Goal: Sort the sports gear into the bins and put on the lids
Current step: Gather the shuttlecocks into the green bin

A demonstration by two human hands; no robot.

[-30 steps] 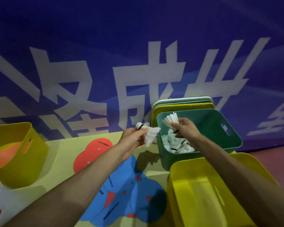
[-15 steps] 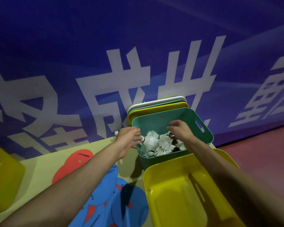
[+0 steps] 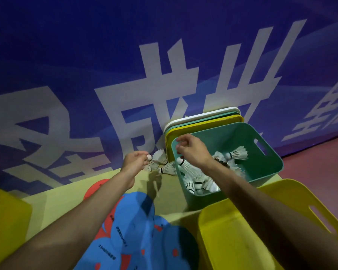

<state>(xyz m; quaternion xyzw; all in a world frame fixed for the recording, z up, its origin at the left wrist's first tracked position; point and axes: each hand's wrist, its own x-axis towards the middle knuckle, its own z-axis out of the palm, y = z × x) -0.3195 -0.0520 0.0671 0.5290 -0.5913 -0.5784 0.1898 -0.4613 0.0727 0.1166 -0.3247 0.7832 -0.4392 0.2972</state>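
Observation:
A green bin (image 3: 272, 152) stands against the blue wall with several white shuttlecocks (image 3: 200, 182) lying inside it. A few more shuttlecocks (image 3: 162, 164) lie on the yellow table just left of the bin. My left hand (image 3: 134, 162) reaches to them and pinches the cork of one shuttlecock (image 3: 149, 158). Over the bin's near-left rim hovers my right hand (image 3: 193, 151), fingers loosely curled and apart with nothing in them. White, green and yellow lids (image 3: 203, 122) lean stacked against the wall behind the bin.
An empty yellow bin (image 3: 242, 236) sits at the front right, touching the green bin. Another yellow bin (image 3: 6, 221) is at the far left edge. Blue discs (image 3: 137, 230) and a red disc (image 3: 95, 189) lie flat on the table (image 3: 62, 197) under my left arm. Red floor lies to the right.
My right hand let its shuttlecocks fall into the green bin and rose to the rim. My left hand moved to the shuttlecocks lying left of the bin.

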